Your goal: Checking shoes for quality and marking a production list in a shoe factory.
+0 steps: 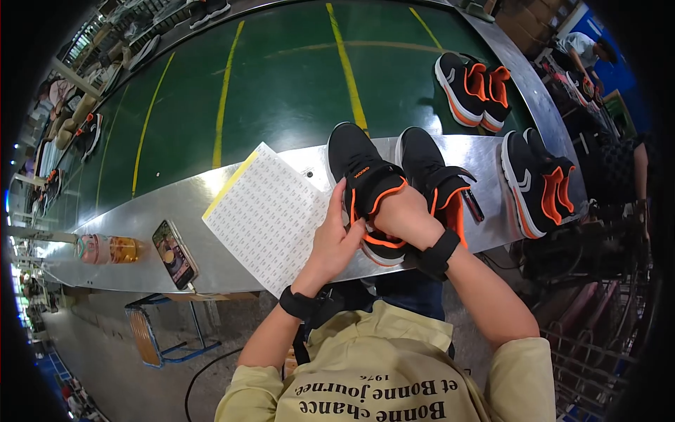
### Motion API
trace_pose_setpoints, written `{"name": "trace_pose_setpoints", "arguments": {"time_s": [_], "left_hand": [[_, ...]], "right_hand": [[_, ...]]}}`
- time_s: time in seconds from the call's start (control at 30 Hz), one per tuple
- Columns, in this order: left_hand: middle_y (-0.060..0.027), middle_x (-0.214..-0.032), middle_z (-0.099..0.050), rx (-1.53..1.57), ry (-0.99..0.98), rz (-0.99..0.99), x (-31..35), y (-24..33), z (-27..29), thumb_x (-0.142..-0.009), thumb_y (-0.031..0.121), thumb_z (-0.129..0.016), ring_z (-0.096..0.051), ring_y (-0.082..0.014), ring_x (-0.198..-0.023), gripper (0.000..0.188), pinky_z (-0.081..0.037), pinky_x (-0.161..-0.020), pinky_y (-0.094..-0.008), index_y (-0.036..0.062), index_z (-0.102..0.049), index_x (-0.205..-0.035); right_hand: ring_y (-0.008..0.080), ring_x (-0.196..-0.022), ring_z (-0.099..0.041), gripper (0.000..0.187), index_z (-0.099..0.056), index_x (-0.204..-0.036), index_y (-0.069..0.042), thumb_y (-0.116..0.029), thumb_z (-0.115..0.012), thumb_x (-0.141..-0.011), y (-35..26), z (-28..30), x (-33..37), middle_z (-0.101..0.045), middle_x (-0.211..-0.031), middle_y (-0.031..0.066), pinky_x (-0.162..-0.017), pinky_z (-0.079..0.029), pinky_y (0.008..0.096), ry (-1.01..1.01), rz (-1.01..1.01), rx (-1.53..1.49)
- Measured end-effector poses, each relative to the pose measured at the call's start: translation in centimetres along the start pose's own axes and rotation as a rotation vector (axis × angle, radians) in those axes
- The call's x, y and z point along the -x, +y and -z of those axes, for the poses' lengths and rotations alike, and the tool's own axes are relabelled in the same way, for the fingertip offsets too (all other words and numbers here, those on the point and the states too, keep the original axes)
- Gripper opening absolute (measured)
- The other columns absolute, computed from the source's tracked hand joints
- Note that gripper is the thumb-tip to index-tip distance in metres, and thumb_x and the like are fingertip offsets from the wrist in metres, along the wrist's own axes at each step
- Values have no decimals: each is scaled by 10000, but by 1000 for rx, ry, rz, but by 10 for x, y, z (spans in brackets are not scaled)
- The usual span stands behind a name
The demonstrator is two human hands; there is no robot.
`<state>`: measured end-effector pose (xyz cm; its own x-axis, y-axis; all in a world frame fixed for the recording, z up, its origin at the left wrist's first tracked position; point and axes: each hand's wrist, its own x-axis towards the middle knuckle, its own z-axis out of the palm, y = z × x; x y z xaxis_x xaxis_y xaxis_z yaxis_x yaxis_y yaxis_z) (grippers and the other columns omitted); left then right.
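A black sneaker [351, 151] with orange lining and a white sole lies on the metal ledge, toe pointing away from me. My left hand [336, 243] grips its left side near the heel, thumb at the orange collar. My right hand [408, 216] reaches into the shoe's opening, and its fingers are hidden inside. Just right of it stands the matching sneaker [422, 158], its strap lifted and orange lining showing. A small dark pen-like object [473, 206] lies beside that second shoe. A sheet of small printed labels [264, 214] with a yellow edge lies left of my left hand.
A green conveyor belt [281, 91] with yellow lines runs behind the metal ledge [133, 271]. More sneaker pairs sit at right, on the belt [460, 91] and ledge [538, 186]. A phone [174, 254] and bottle [109, 249] are at left, a stool [146, 337] below.
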<state>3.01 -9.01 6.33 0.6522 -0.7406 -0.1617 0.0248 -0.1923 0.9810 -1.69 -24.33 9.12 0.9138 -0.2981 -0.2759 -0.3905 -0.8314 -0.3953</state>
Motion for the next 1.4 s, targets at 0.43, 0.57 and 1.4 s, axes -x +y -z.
{"name": "trace_pose_setpoints", "arguments": {"time_s": [0.43,0.57,1.4], "left_hand": [[-215,-1356,-425,-315,108,-113,1,-8,-3,-877,187,-561,-653,-206,-781,722,-511,-700,-276,103,-140,-1457],[-228,-1338,-436,-88,195,-2,26,12,12,-864,188,-599,-616,-276,-946,643,-495,-783,-357,71,-280,-1409],[-194,-1302,-464,-993,362,-241,75,-56,10,-781,241,-605,-384,-400,-1247,399,-278,-1014,-579,57,-576,-1134]], "right_hand": [[331,-768,-647,199,-654,-845,6,-161,-609,-747,-4,18,12,-654,-807,181,-675,-513,409,-130,218,126],[343,-752,-629,199,-618,-959,-75,-131,-623,-769,17,76,62,-639,-759,144,-674,-497,413,295,362,-185],[223,-888,-587,185,-531,-991,-44,-121,-619,-848,6,182,-369,-573,-954,88,-796,-521,332,113,-76,-2133]]}}
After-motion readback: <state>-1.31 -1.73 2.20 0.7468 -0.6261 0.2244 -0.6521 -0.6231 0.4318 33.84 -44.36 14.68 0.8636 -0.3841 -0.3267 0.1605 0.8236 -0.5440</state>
